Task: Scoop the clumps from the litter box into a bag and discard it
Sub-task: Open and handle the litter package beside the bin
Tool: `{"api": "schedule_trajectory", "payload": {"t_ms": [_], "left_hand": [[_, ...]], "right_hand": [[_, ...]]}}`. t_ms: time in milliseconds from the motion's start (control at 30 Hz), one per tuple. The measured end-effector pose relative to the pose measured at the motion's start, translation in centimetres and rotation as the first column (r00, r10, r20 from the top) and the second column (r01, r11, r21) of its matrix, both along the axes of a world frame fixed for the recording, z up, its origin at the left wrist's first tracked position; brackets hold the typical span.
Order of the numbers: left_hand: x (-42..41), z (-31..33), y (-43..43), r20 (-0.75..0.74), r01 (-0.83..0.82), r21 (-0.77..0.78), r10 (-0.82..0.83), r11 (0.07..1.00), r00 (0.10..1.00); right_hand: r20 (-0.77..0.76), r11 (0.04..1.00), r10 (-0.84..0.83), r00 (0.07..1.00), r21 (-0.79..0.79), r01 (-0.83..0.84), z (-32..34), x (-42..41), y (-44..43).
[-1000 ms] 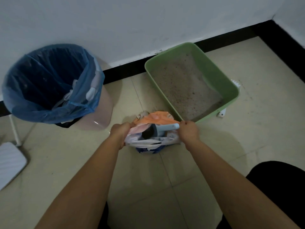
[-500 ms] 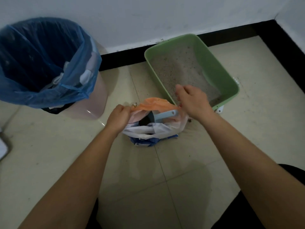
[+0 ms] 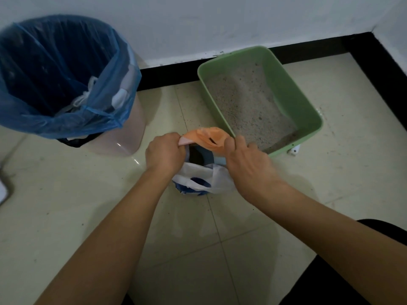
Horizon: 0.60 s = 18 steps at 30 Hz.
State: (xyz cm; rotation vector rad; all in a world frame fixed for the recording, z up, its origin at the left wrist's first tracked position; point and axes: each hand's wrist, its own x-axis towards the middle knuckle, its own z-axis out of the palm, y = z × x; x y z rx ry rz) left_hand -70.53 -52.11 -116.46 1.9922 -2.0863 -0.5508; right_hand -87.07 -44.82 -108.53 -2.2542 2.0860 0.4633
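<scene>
Bag (image 3: 199,172) — thin plastic, white body with an orange upper flap — stands on the floor (image 3: 220,249) just beside the near corner of the green litter box (image 3: 308,111); its mouth is open upward between both hands.

Left hand (image 3: 165,154): grip closed, fingers curled round the bag's left rim where the film shows pink-orange.

Right hand (image 3: 247,165): grip narrow; thumb laid on the orange flap and appearing to pinch it against the fingers; the fingertips are hidden, so contact there is a judgement.

Something pale blue sits inside the mouth, possibly the scoop; cannot tell. Grey litter lies unevenly in the box. Bin (image 3: 130,139) with a blue liner stands well apart to the left, by the wall.

Handling, judged:
- The film is soft, light and slippery; the mouth will likely collapse if either rim is let go.
- Any clumps sit low, so the load will hang and swing when lifted.
- Take hold at the rim or handles, gathered in a bunch — not on the thin side wall.
- Twisting the neck shut before lifting should keep grit in; a hard edge inside could tear the film.
</scene>
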Motion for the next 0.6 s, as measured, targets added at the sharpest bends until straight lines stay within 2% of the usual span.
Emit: {"api": "schedule_trajectory", "payload": {"t_ms": [100,200,367,433,500,533,600], "left_hand": [[-0.4,0.2,-0.3,-0.031,-0.005,0.007,0.005,1.0,1.0],[0.0,0.2,-1.2,-0.144,-0.04,0.043,0.046,0.998,0.988],[-0.3,0.5,-1.2,-0.155,0.066,-0.021,-0.068,0.998,0.986],[-0.3,0.7,-0.9,-0.138,0.085,-0.041,-0.09,0.996,0.986],[-0.1,0.9,-0.7,-0.145,0.101,-0.05,-0.108,0.994,0.984],[-0.1,1.0,-0.6,-0.145,0.112,-0.049,-0.118,0.993,0.982],[0.0,1.2,-0.1,-0.153,0.114,-0.026,-0.117,0.993,0.981]], "right_hand": [[0.006,0.998,-0.024,1.0,0.05,0.023,1.5,0.0,0.7],[0.024,0.994,-0.045,0.999,0.1,0.043,3.1,-0.1,1.0],[0.064,0.982,-0.165,0.984,0.106,0.158,2.2,-0.3,0.2],[0.016,0.983,-0.156,0.988,0.098,0.154,2.9,-0.4,-0.1],[0.0,0.997,-0.052,0.999,0.061,0.052,3.0,0.3,1.0],[0.09,0.999,0.006,0.996,0.032,-0.009,3.3,1.2,2.0],[0.258,0.997,-0.071,0.964,0.058,0.058,3.8,2.1,3.2]]}}
